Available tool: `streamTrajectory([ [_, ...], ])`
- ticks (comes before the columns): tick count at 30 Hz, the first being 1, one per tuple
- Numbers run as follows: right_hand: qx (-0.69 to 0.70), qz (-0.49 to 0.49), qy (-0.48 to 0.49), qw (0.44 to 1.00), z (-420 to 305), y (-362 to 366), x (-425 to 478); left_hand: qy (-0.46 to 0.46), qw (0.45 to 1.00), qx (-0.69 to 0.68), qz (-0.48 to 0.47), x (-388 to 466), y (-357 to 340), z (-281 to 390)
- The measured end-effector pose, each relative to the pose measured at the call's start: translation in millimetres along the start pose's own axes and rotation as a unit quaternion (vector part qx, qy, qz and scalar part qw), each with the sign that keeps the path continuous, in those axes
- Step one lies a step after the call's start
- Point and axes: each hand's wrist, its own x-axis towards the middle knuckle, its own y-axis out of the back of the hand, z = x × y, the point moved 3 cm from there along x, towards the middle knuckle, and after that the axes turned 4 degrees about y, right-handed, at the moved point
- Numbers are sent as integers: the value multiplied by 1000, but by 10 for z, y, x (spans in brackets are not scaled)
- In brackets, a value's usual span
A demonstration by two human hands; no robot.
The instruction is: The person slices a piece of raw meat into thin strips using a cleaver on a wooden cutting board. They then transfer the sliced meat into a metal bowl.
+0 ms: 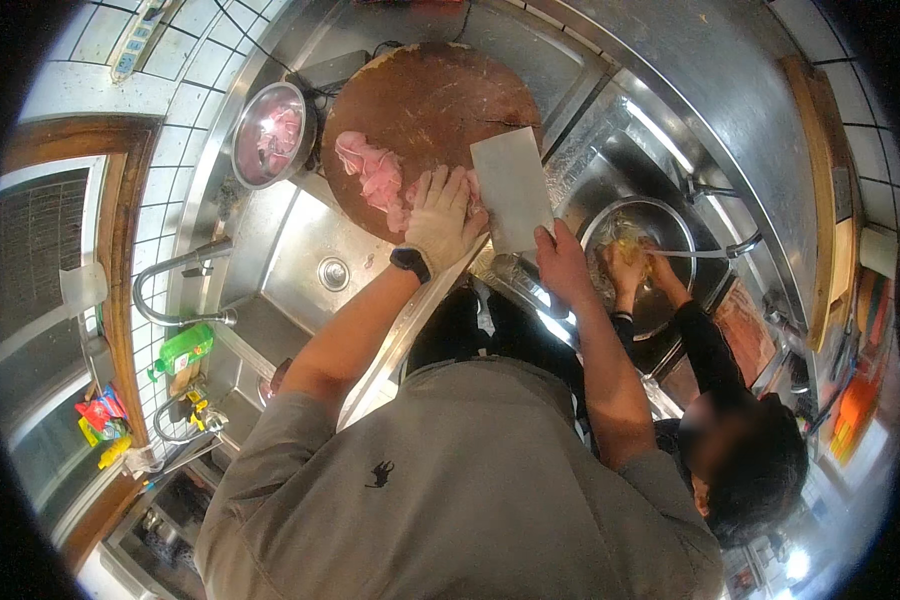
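A round wooden chopping block (pixel 435 97) lies before me with pieces of raw pink meat (pixel 375 176) on its left part. My left hand (pixel 444 217), in a pale knit glove, presses flat with spread fingers on more meat near the block's front edge. My right hand (pixel 562 262), without a glove, grips the handle of a broad cleaver (pixel 511 191). The cleaver's blade is just right of the gloved fingers, over the block's right front edge, and hides part of the meat there. Whether the blade touches the block cannot be told.
A metal bowl (pixel 270 136) with raw meat stands left of the block. A steel sink (pixel 292 240) with a curved faucet (pixel 146 289) is at the left. On the right, a co-worker's hands (pixel 630 262) hold something yellowish under running water in a large metal basin (pixel 664 311), close to my right arm.
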Motion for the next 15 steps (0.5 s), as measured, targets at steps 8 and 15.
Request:
streamTrajectory([
  [8, -26, -46, -27, 998, -226, 108, -97, -22, 999, -16, 18, -102, -101, 8],
  [15, -56, 16, 3, 998, -38, 30, -282, -32, 999, -18, 34, -81, -54, 64],
])
